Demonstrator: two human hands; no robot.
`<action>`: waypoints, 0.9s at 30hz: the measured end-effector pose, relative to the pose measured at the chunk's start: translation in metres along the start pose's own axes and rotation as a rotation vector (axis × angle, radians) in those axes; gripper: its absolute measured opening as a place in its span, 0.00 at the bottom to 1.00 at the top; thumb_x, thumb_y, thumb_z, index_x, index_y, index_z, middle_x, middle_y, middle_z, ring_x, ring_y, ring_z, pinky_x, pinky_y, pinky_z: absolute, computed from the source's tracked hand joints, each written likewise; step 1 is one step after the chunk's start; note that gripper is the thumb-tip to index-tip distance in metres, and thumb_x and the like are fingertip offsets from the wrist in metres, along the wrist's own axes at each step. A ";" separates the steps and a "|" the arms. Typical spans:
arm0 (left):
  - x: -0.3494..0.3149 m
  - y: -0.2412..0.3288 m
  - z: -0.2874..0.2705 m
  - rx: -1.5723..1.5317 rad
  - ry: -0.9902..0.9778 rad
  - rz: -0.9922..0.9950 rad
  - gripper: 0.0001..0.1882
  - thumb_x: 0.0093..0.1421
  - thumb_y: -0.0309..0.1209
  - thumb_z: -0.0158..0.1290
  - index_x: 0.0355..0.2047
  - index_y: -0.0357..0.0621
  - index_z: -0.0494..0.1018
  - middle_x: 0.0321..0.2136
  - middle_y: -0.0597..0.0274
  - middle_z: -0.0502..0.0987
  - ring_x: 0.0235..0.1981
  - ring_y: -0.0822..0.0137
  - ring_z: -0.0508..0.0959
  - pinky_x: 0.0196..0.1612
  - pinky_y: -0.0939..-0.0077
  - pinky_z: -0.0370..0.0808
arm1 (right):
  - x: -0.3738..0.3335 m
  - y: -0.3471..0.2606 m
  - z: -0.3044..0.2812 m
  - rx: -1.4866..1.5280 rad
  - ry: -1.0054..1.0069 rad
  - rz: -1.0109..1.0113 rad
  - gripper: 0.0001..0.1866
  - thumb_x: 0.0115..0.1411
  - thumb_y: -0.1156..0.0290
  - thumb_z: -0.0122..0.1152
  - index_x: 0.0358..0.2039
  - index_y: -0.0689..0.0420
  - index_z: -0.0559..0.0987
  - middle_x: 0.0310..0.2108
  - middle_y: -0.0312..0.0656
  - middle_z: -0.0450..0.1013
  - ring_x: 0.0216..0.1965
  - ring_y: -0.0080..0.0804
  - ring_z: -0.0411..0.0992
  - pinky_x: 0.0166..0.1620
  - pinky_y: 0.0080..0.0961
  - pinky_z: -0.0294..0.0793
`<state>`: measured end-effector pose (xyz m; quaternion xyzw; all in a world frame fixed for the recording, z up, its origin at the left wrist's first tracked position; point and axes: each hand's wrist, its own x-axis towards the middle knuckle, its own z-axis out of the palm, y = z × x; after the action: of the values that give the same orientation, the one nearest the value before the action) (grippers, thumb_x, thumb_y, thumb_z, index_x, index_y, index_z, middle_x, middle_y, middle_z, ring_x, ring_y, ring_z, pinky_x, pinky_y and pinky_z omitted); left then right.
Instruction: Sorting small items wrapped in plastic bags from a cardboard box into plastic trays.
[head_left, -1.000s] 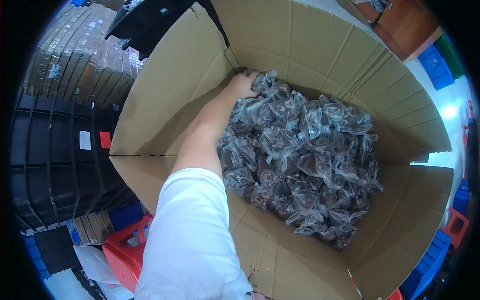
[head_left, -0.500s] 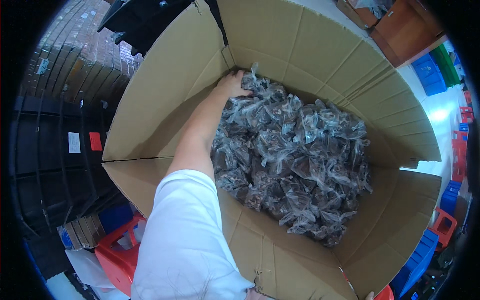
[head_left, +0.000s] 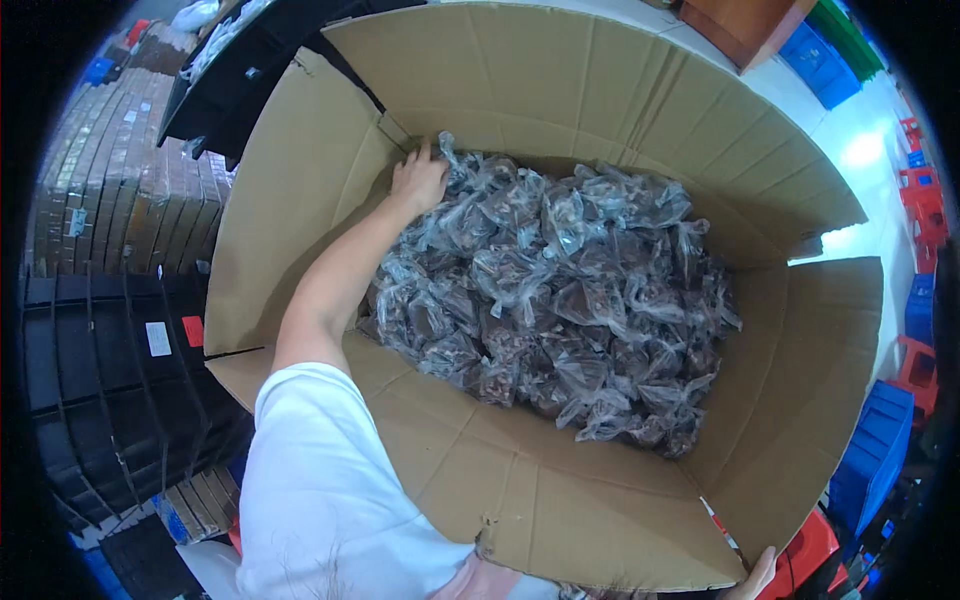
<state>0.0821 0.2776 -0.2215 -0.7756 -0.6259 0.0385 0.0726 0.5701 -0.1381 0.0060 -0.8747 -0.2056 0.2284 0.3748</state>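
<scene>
A large cardboard box (head_left: 590,520) stands before me with its top flaps raised. Knotted clear plastic bags (head_left: 555,290) of small dark brown pieces cover its bottom in a packed layer; what the pieces are I cannot make out. My left hand (head_left: 420,180) reaches into the far left corner, its fingers somewhat apart and touching the side of the corner bag (head_left: 462,170). Its palm is turned away and no bag is lifted. At the lower right, my right hand (head_left: 757,577) holds the box's near right edge; only part of it shows.
Black crates (head_left: 100,370) and stacked flat cartons (head_left: 125,190) stand close on the left. A black bin (head_left: 240,85) sits behind the far left corner. Blue bins (head_left: 870,455) and red plastic stools (head_left: 805,550) line the right side. A brown wooden cabinet (head_left: 735,25) stands beyond.
The view has shifted, so the box shows more to the left and tilted differently. My left hand stays by the corner bag, its thumb less spread. More of my right hand shows at the box edge.
</scene>
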 end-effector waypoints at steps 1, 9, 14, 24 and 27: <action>0.006 0.010 -0.004 -0.241 0.177 -0.012 0.11 0.55 0.31 0.47 0.36 0.43 0.75 0.40 0.46 0.73 0.41 0.49 0.74 0.44 0.58 0.72 | 0.002 0.003 -0.003 -0.005 -0.031 -0.016 0.29 0.58 0.54 0.50 0.41 0.74 0.73 0.35 0.54 0.73 0.34 0.40 0.71 0.36 0.36 0.72; -0.025 0.142 -0.035 -0.266 -0.151 0.460 0.35 0.47 0.50 0.59 0.55 0.64 0.62 0.53 0.48 0.62 0.56 0.50 0.62 0.52 0.38 0.56 | 0.008 0.010 -0.003 0.069 -0.044 -0.023 0.28 0.58 0.55 0.51 0.46 0.70 0.71 0.35 0.54 0.72 0.32 0.41 0.72 0.33 0.34 0.73; -0.003 0.107 -0.033 -0.476 -0.245 0.519 0.22 0.48 0.35 0.60 0.45 0.61 0.71 0.41 0.62 0.71 0.48 0.61 0.70 0.49 0.56 0.62 | 0.002 0.068 -0.025 0.243 0.275 0.140 0.26 0.61 0.60 0.50 0.52 0.68 0.66 0.49 0.50 0.65 0.49 0.34 0.65 0.50 0.33 0.66; 0.001 0.106 -0.040 -0.015 -0.420 0.729 0.35 0.45 0.25 0.62 0.54 0.59 0.62 0.53 0.58 0.63 0.50 0.55 0.71 0.49 0.60 0.71 | 0.022 0.110 -0.051 0.218 0.212 0.133 0.32 0.60 0.53 0.51 0.53 0.68 0.64 0.51 0.50 0.64 0.51 0.36 0.63 0.52 0.33 0.63; 0.013 0.107 -0.049 0.071 -0.411 0.823 0.34 0.44 0.25 0.62 0.53 0.57 0.64 0.51 0.57 0.65 0.47 0.57 0.73 0.46 0.63 0.74 | 0.023 0.108 -0.053 0.228 0.196 0.129 0.32 0.60 0.53 0.51 0.53 0.68 0.64 0.51 0.50 0.64 0.51 0.36 0.63 0.53 0.33 0.63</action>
<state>0.1956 0.2654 -0.1901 -0.9329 -0.2656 0.2384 -0.0477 0.6384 -0.2241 -0.0486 -0.8561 -0.0843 0.1871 0.4743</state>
